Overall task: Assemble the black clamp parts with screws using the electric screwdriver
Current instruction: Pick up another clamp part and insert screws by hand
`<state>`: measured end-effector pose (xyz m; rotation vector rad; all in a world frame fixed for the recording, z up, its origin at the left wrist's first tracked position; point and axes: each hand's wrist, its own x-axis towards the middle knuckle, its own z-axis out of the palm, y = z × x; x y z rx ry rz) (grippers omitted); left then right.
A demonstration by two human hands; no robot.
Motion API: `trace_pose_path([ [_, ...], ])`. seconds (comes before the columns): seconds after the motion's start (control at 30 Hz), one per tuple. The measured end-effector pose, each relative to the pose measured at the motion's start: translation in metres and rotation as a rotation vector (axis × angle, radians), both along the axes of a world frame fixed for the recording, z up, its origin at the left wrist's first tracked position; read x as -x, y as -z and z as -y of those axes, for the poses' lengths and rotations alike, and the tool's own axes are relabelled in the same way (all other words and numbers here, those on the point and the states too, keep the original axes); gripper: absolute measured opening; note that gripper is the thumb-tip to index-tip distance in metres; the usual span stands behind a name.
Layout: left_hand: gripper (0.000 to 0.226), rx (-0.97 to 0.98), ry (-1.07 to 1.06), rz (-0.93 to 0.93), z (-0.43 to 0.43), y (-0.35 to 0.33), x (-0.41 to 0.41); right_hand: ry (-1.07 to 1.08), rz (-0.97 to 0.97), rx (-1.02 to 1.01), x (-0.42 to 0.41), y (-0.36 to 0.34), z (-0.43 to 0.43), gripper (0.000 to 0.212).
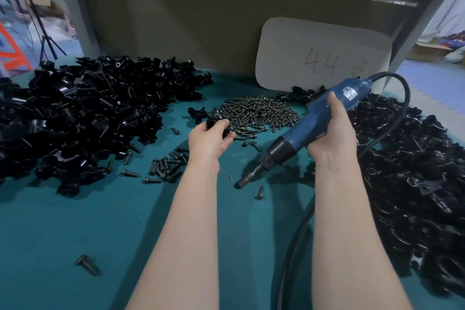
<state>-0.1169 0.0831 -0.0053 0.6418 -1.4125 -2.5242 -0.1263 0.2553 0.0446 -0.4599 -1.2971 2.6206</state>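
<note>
As left fingers (221,123) pinch clamp (211,124), screwdriver (312,118) — gripped

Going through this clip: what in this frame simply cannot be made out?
Head view: the part in the left hand is mostly covered by that hand; its shape is unclear.
The screwdriver tip is dark and blurred; any screw on it cannot be told.
The right pile is cut off by the frame edge.
The card reads 44, then a faint illegible mark.
</note>
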Motion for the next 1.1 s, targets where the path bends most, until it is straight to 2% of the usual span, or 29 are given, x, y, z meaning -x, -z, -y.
trace_pose_path([
  [0.2,0.007,0.032,0.009,-0.005,-0.002,0.002,0.001,0.016,-0.039,-0.132,0.001,-0.002,0.000,0.032],
  [0.33,0.007,0.038,0.010,-0.003,-0.002,0.002,0.001,0.056,-0.065,-0.060,0.002,0.002,0.005,0.038],
  [0.43,0.007,0.035,0.008,0.002,-0.002,0.002,0.001,0.067,-0.081,0.006,0.003,0.006,0.004,0.029],
  [0.6,0.009,0.033,0.008,0.007,-0.002,0.003,0.002,0.049,0.013,0.027,0.006,0.007,0.001,0.037],
  [0.73,0.009,0.034,0.012,0.012,-0.002,0.003,0.003,0.101,0.072,-0.084,0.008,0.009,0.001,0.044],
  [0.87,0.011,0.041,0.014,0.019,-0.003,0.003,0.003,0.229,-0.015,-0.212,0.009,0.011,0.010,0.063],
  [0.97,0.012,0.052,0.013,0.024,-0.003,0.003,0.003,0.291,-0.063,-0.239,0.011,0.012,0.013,0.051],
  [1.1,0.013,0.054,0.008,0.027,-0.004,0.003,0.004,0.346,-0.013,-0.274,0.010,0.018,0.011,0.037],
])
